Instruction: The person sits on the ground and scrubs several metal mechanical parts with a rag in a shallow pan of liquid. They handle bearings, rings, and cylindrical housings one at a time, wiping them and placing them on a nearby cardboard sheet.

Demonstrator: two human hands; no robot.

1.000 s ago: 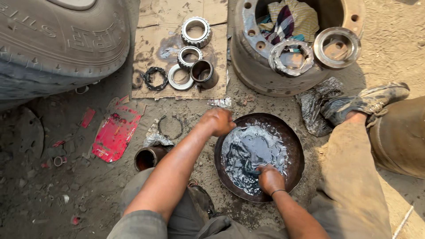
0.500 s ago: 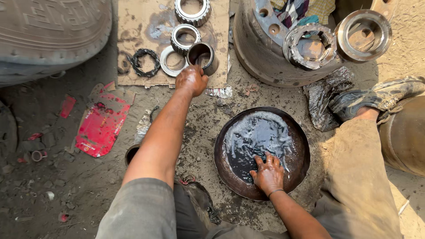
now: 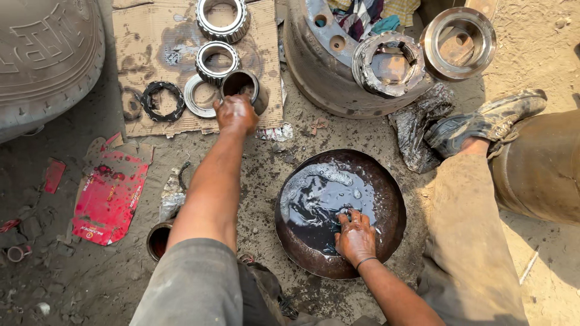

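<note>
Left hand [image 3: 235, 113] closed over the metal sleeve [image 3: 240, 84] on the cardboard [image 3: 151, 36], beside 2 bearing rings [image 3: 217, 60]. Right hand [image 3: 355, 236], fingers spread, pressed flat in the oily pan [image 3: 386, 181].

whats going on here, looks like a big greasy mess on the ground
A person sits on the dirt cleaning bearing parts. The left hand grips a short metal sleeve on a sheet of cardboard, beside two roller bearings and some rings. The right hand rests in a round pan of dark oily liquid. A wheel hub and a tyre lie close by.
</note>
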